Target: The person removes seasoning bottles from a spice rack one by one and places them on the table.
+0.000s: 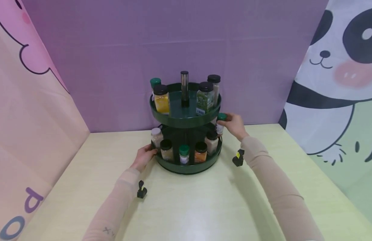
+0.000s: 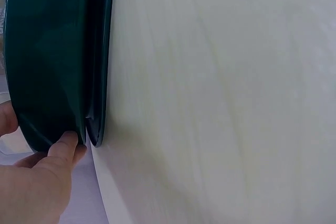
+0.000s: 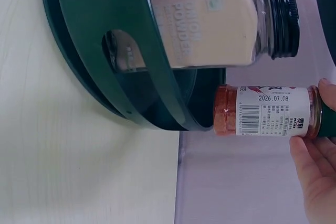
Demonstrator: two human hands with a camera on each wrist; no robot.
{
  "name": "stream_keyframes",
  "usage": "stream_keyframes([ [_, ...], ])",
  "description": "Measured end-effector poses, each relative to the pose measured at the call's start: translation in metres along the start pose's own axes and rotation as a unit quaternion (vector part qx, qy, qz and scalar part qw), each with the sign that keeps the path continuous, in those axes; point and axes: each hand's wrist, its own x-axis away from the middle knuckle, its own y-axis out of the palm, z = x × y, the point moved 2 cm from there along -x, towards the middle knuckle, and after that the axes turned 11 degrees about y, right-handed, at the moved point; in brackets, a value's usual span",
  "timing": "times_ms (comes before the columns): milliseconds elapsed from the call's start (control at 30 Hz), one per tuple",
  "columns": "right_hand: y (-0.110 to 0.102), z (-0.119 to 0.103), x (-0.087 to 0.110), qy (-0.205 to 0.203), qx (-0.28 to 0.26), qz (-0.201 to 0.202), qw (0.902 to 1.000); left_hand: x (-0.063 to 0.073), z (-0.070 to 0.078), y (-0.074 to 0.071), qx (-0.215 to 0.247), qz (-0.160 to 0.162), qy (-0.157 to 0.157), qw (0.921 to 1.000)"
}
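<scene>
Head view: pale table, purple backdrop; hands pinch green rack (left), green-capped jar (right).

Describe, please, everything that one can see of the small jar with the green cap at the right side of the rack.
The small jar is round and clear, glass or plastic, with reddish contents, a green cap and a white label bearing a barcode and "2026.07.08". It stands roughly upright, cap on top. The right grip pinches it near the cap end. Its base is close to the lower tier's rim; whether they touch, I cannot tell.
</scene>
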Motion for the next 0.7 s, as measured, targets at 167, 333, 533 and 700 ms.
stream_keyframes([
  [167, -0.006, 0.001, 0.002, 0.004, 0.003, 0.004, 1.0, -0.001, -0.001, 0.0, 0.0, -0.001, 0.003, 1.0],
  [333, -0.011, 0.005, 0.002, 0.013, 0.003, 0.007, 0.9999, 0.0, -0.001, 0.0, 0.005, -0.005, 0.002, 1.0],
  [533, -0.018, 0.008, 0.001, 0.021, 0.011, 0.009, 0.9997, 0.0, 0.0, 0.0, 0.017, -0.006, 0.001, 0.9998],
  [700, -0.027, 0.011, 0.004, 0.023, 0.013, 0.014, 0.9995, 0.0, 0.0, 0.0, 0.027, -0.011, 0.002, 0.9996],
])
